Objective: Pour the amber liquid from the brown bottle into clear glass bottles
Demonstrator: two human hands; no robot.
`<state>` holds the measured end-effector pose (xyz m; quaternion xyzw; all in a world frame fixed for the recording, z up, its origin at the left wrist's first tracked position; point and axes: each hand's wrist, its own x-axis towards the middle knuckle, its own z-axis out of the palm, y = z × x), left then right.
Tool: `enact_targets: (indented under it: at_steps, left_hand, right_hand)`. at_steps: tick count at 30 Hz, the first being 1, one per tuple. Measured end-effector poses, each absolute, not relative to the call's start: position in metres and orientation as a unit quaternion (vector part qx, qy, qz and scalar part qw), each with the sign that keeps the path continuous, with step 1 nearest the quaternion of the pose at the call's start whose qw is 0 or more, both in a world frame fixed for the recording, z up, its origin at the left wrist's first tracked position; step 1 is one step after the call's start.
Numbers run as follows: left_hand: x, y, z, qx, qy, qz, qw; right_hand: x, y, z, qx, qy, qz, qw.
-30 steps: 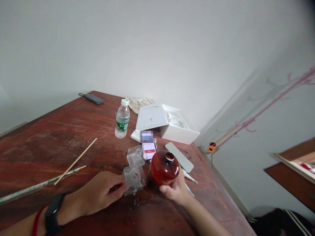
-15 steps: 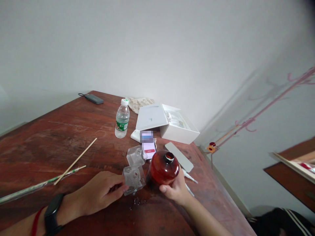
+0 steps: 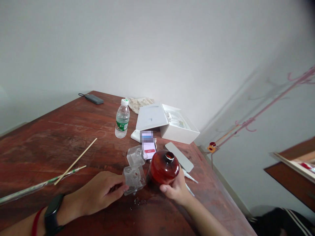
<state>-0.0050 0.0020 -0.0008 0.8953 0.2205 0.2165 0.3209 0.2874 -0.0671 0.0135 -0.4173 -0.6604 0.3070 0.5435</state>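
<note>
My left hand [image 3: 105, 190], with a black band on its wrist, pinches the near edge of a clear plastic box [image 3: 134, 180] between thumb and fingers. A second clear box-like half [image 3: 136, 156] adjoins it on the far side; whether the two are hinged I cannot tell. My right hand [image 3: 176, 190] is wrapped round a reddish-brown bottle [image 3: 163, 168], its open neck facing up. Most of the right fingers are hidden behind the bottle. Small water drops [image 3: 137, 204] lie on the table just below the clear box. Behind the bottle lies a phone [image 3: 149, 150] with a lit screen.
On the wooden table [image 3: 61, 131] stands a capped water bottle [image 3: 122, 121]. A white open box [image 3: 180, 132] sits behind. Chopsticks [image 3: 76, 160] lie left, and a grey flat piece [image 3: 179, 157] lies right. A dark grey device [image 3: 94, 99] rests at the far corner.
</note>
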Motion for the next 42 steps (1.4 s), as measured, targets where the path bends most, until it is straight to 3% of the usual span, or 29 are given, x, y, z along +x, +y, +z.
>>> enact_targets:
  at_steps: [17, 22, 31, 42]
  left_hand:
    - [-0.0040, 0.0036, 0.0021, 0.897, 0.228, 0.188, 0.329]
    - [-0.0051, 0.0062, -0.0009, 0.906, 0.222, 0.189, 0.307]
    - [-0.0083, 0.0024, 0.0079, 0.909, 0.190, 0.306, 0.208]
    - [-0.0089, 0.0019, -0.0002, 0.923, 0.175, 0.262, 0.221]
  right_hand:
    - [0.2883, -0.0657, 0.0144, -0.434, -0.668, 0.286, 0.532]
    - [0.2870, -0.0656, 0.0127, -0.428, -0.664, 0.283, 0.544]
    - [0.2856, -0.0660, 0.0223, -0.428, -0.662, 0.306, 0.534]
    - [0.2858, -0.0628, 0.0203, -0.417, -0.667, 0.277, 0.551]
